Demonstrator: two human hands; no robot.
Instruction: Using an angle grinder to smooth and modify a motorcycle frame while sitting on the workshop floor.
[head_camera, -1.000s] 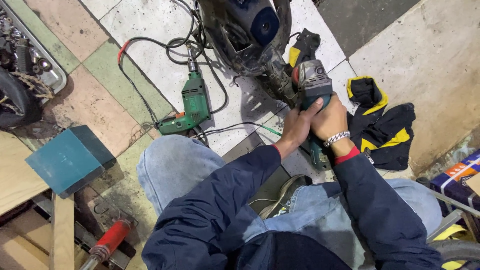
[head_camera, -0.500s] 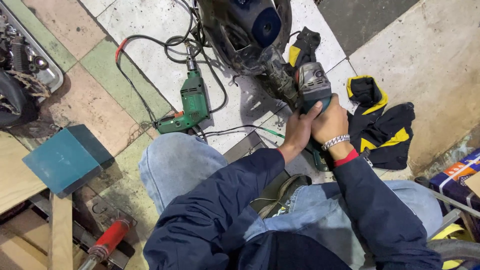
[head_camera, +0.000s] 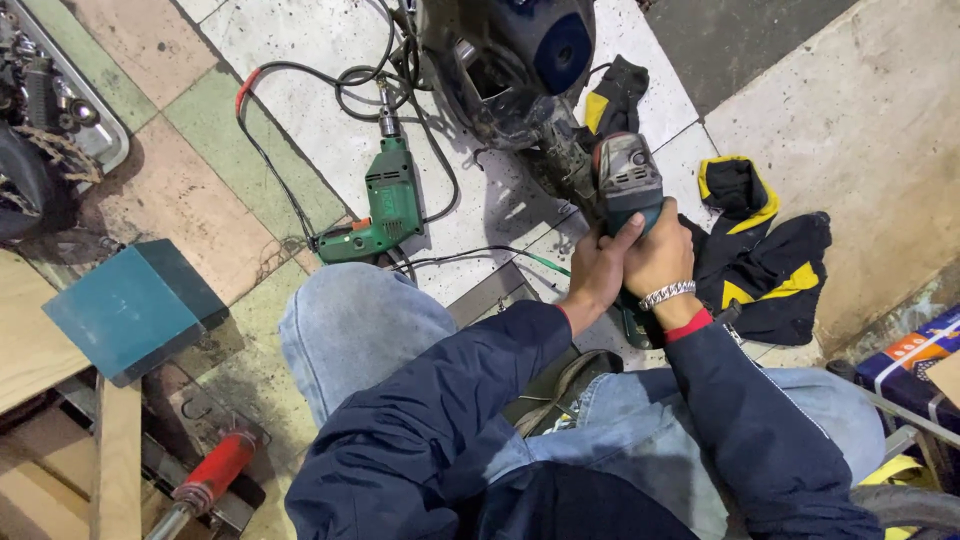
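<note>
angle grinder (head_camera: 628, 180), teal body with grey gear head, held low over the tiled floor (head_camera: 300, 60), nose pressed against the dark, grimy machine housing (head_camera: 500, 70) just above it. right hand (head_camera: 660, 255) wrapped closed round the grinder body, metal bracelet at the wrist; left hand (head_camera: 598, 272) closed over it from the side, thumb across the top. both bare, no gloves on.

risks, as a judgement: disc face not visible from here, so cannot tell where it bites; a snag on the housing edge could kick the tool back toward the bare fingers or the denim knees right under it. black-and-yellow gloves (head_camera: 765, 250) lie unused on the floor just right of the hands, loose cloth near a spinning disc. thin cable (head_camera: 470, 255) runs across the floor close to the work, could be nicked or caught. green electric drill (head_camera: 385, 205) lies left, well apart, its cord looped by the housing.
</note>
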